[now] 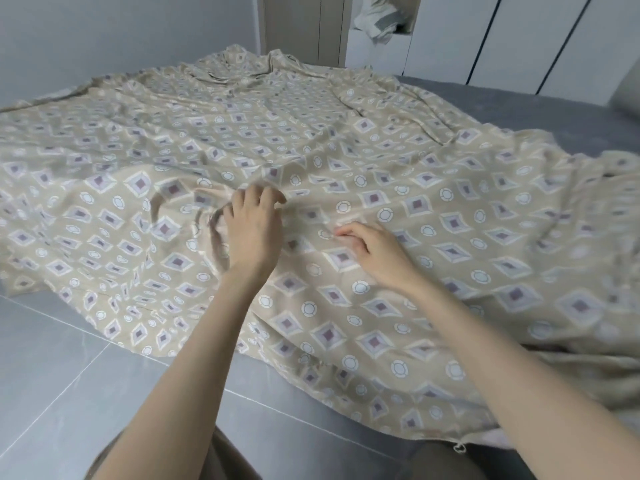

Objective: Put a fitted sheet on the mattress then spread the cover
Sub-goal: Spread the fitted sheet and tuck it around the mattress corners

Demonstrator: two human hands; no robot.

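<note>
Sheet (398, 161) under both my hands: one beige cloth printed with purple diamonds and white rings, lying rumpled across the mattress (526, 109). It covers most of the bed. Its near edge spills off the side and onto the grey tiled floor (69, 358), and its far edge is bunched up by the wall (104, 36). Only the far right part of the one grey mattress shows bare.

My two hands are close together but not touching, both out near the middle of the cloth. My left hand (254, 225) has its fingers curled down into the fabric, gripping a raised fold that bulges just to its left. The picture is blurred there, so I cannot tell how much cloth it has gathered. My right hand (372, 249) lies just beside it, lower and to the right. Its fingertips (341, 233) are drawn together and pinch a small crease in the sheet. Both forearms reach in from the bottom edge, over the hanging part of the cloth.

Beyond the bed stand white wardrobe doors (519, 36). One bundle of pale cloth (381, 19) sits crumpled in an open niche there, well apart from my hands.
</note>
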